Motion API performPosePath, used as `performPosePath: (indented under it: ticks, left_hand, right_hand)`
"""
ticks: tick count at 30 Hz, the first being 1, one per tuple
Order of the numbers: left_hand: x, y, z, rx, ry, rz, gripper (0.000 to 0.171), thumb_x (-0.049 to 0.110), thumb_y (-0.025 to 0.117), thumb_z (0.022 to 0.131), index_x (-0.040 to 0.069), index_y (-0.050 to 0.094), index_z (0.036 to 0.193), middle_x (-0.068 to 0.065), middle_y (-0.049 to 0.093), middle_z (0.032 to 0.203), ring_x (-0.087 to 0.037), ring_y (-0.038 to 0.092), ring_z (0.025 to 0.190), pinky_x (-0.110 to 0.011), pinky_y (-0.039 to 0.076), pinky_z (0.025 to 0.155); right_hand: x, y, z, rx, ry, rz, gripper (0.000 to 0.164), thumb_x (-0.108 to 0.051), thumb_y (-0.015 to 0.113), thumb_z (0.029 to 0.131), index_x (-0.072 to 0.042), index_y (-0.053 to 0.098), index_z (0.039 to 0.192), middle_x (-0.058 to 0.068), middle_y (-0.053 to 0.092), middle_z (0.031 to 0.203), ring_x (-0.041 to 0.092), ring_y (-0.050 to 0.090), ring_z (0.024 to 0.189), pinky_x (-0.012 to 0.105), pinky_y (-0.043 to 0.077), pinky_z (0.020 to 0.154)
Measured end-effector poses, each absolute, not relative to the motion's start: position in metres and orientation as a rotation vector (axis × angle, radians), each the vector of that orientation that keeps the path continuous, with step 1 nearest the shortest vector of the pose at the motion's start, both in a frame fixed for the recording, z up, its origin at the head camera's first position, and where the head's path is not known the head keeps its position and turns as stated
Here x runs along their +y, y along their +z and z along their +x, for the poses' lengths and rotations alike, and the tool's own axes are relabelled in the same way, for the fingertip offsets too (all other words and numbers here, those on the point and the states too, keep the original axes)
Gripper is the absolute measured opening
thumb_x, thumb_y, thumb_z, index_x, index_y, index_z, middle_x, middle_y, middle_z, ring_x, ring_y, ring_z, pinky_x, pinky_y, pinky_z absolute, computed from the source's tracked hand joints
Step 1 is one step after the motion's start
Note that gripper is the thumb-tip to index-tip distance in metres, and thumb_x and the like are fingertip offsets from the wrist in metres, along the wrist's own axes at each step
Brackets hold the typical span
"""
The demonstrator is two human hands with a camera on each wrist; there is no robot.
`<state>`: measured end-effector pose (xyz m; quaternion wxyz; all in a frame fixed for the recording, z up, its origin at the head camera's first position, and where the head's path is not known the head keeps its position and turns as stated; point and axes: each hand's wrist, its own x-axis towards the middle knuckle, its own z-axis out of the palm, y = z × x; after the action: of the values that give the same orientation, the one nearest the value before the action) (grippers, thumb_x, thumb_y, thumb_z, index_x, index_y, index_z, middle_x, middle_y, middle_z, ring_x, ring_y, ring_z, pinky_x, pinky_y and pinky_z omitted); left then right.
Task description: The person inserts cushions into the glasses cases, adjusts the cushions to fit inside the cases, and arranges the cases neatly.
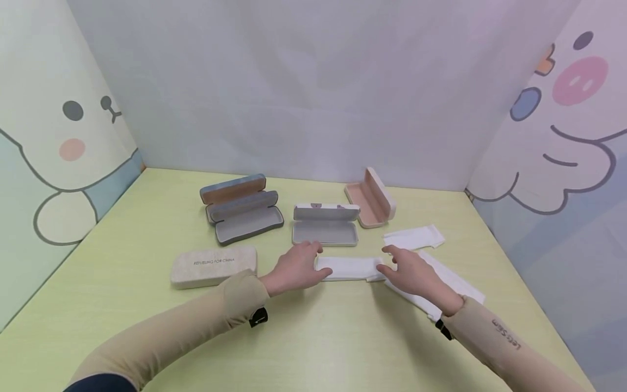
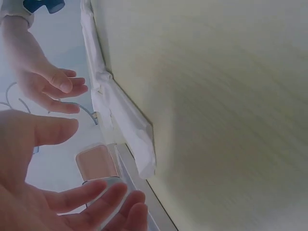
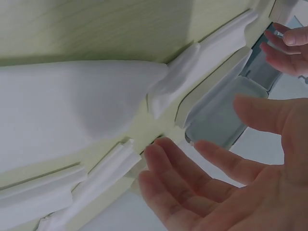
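A folded white cloth (image 1: 349, 268) lies flat on the table, its long side running left to right. At its left end hovers my left hand (image 1: 299, 267), thumb and fingers apart and nothing in the grasp. My right hand (image 1: 413, 272) is over the cloth's right end, fingers spread and loosely bent. Both wrist views show space between thumb and fingers, with the cloth (image 2: 132, 127) lying beyond the left fingers. Just behind the cloth stands an opened glasses case (image 1: 325, 233) with a grey inside.
More white cloths lie at the right, one farther back (image 1: 413, 238) and one partly under the right forearm (image 1: 455, 277). An opened pink glasses case (image 1: 369, 201) stands behind. On the left are opened grey (image 1: 250, 223) and blue-brown cases (image 1: 232, 190), plus a closed beige case (image 1: 214, 265).
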<state>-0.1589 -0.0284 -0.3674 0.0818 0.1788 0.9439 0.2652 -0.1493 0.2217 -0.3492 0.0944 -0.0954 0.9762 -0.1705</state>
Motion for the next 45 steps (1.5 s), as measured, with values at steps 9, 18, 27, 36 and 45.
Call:
performPosePath:
  ticks: [9,18,27,36,45]
  left_hand:
    - [-0.025,-0.382,-0.164,2.828,0.701,0.543,0.043,0.035,0.068,0.085,0.003,0.06,0.113,-0.011,0.064,0.107,-0.024,0.06,0.091,-0.041,0.051,0.067]
    - [-0.022,-0.388,-0.169,2.839,0.594,0.526,0.039,0.034,0.064,0.089,0.002,0.058,0.111,-0.013,0.062,0.106,-0.028,0.06,0.093,-0.044,0.052,0.07]
    - [-0.017,-0.393,-0.172,2.871,0.475,0.515,0.039,0.032,0.062,0.09,0.0,0.06,0.114,-0.016,0.059,0.111,-0.034,0.058,0.105,-0.049,0.052,0.076]
    - [-0.014,-0.395,-0.172,2.885,0.427,0.532,0.03,0.028,0.063,0.091,0.003,0.066,0.109,-0.015,0.059,0.114,-0.033,0.056,0.104,-0.047,0.054,0.074]
    - [-0.014,-0.395,-0.18,2.891,0.479,0.511,0.013,0.017,0.065,0.088,0.005,0.065,0.092,-0.01,0.06,0.094,-0.027,0.059,0.087,-0.043,0.054,0.063]
  right_hand:
    - [0.226,-0.358,-0.153,2.938,-0.404,-0.323,0.042,-0.024,0.061,0.092,0.003,0.056,0.124,0.024,0.066,0.111,0.037,0.065,0.095,0.048,0.052,0.068]
    - [0.228,-0.369,-0.158,2.963,-0.377,-0.34,0.038,-0.02,0.062,0.09,0.004,0.059,0.119,0.026,0.066,0.109,0.041,0.063,0.098,0.052,0.052,0.074]
    - [0.228,-0.377,-0.161,2.945,-0.364,-0.329,0.035,-0.019,0.062,0.09,0.004,0.06,0.116,0.023,0.066,0.105,0.04,0.063,0.096,0.052,0.052,0.072]
    - [0.226,-0.383,-0.161,2.982,-0.286,-0.288,0.029,-0.018,0.065,0.088,0.001,0.065,0.109,0.016,0.061,0.089,0.033,0.06,0.079,0.043,0.048,0.058]
    - [0.224,-0.387,-0.163,3.036,-0.289,-0.331,0.011,-0.013,0.068,0.085,-0.004,0.072,0.091,0.012,0.059,0.079,0.026,0.055,0.071,0.037,0.043,0.054]
